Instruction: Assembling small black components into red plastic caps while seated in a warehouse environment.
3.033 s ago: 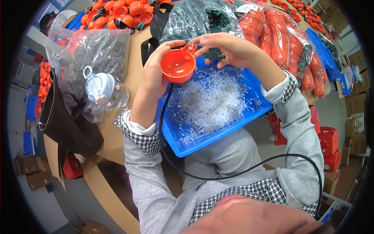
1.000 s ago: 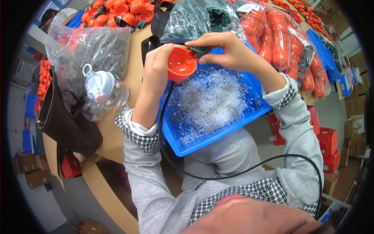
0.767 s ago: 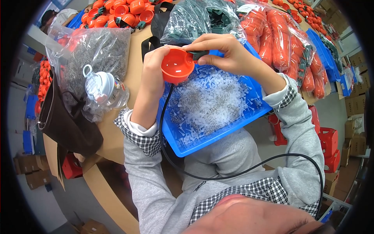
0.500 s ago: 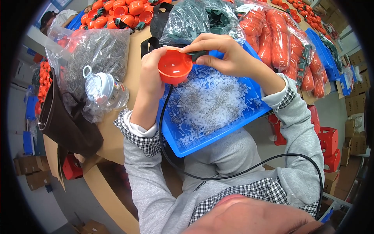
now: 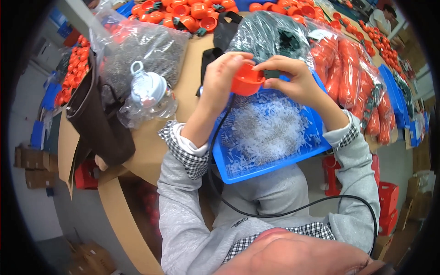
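Observation:
My left hand (image 5: 219, 82) is wrapped round a round orange-red plastic cup (image 5: 246, 83), held above the blue tray. A dark green plastic piece (image 5: 272, 73) at the cup's right side is pinched between the thumb and fingers of my right hand (image 5: 295, 79). It meets the cup's rim area; whether the two are joined I cannot tell. Beneath both hands, the blue tray (image 5: 270, 173) rests partly over my lap. Inside it lie many small white plastic pins (image 5: 275, 123) mixed with grey metal springs (image 5: 259, 151).
Behind the tray sit a clear bag of green parts (image 5: 270, 34) and bagged stacks of orange-red cups (image 5: 350, 68). To the left are a bag of springs (image 5: 142, 55), a lidded bottle (image 5: 149, 87) and a dark brown bag (image 5: 103, 123). A black cable (image 5: 275, 214) crosses my front.
The view has swung left, so the scene sits farther right in the picture. The cup has tilted and shows less of its inside. Both hands keep their hold.

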Demonstrator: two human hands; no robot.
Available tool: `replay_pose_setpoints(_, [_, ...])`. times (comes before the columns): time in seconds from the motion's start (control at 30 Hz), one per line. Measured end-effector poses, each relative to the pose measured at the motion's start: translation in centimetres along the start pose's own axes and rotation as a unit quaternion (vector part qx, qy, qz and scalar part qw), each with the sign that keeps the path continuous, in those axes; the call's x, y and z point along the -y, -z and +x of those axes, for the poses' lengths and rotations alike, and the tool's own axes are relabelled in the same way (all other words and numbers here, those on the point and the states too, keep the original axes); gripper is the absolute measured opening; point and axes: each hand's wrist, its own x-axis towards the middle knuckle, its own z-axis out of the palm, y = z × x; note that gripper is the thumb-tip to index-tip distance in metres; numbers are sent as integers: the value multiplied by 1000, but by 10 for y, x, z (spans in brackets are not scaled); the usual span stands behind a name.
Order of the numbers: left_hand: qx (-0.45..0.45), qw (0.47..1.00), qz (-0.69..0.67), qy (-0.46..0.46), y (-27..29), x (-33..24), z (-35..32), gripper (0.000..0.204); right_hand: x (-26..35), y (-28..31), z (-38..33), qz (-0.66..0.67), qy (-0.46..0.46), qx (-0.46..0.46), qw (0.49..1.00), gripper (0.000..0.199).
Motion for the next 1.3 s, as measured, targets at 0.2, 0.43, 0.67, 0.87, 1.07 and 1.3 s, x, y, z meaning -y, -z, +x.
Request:
replay_pose_setpoints(0.2, [12, 993, 112, -35, -1, -11, -11, 42, 14, -7, -2, -57, 14, -18, 998, 29])
replay_pose_setpoints(0.43, [-16, 1000, 20, -10, -3, -12, -3, 40, 12, -10, -1, -149, 76, -48, 985, 29])
replay_pose_setpoints(0.67, [-26, 994, -48, 97, 6, -9, 0, 27, 3, -5, 5, 57, -47, -31, 997, 27])
replay_pose_setpoints(0.87, [-54, 997, -35, 38, -4, -9, -2, 39, -41, 48, 9, 441, -55, -319, 837, 35])
replay_pose_setpoints(1.07, [-62, 996, -36, 50, 0, -7, -2, 21, -35, 42, 1, 276, -47, -347, 895, 28])
replay_pose_setpoints(1.3, [-196, 965, -111, -138, 38, -6, -56, 10, -31, -13, -17, -156, -6, 287, 945, 13])
